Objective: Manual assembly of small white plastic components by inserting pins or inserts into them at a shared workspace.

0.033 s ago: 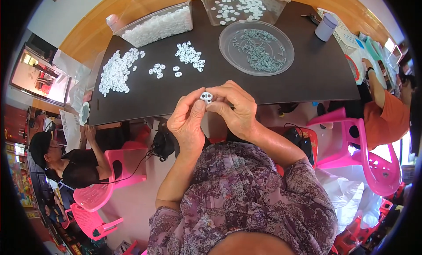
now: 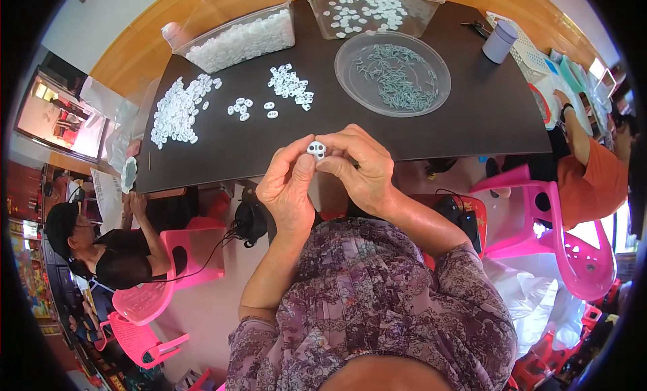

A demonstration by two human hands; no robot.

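Observation:
Just over the table's near edge, my left hand (image 2: 290, 185) and my right hand (image 2: 364, 167) are both closed, pinching a small white plastic piece with dark holes (image 2: 316, 148) between thumbs and fingertips. My fingers cover part of it, so I cannot tell whether it is one part or two pressed together. On the dark table (image 2: 222, 148) beyond lie a large pile of white oval pieces (image 2: 178, 111), a small cluster of them (image 2: 240, 109) and a pile of white pieces with dark holes (image 2: 291, 86). A round clear tray (image 2: 347, 78) holds many grey-green screws.
At the back stand a clear bin of white pieces (image 2: 242, 44) and another clear bin (image 2: 330, 27) with ovals. A grey-lilac bottle (image 2: 500, 42) is at the far right. People sit at left (image 2: 121, 253) and right (image 2: 593, 182), near pink plastic chairs (image 2: 526, 216).

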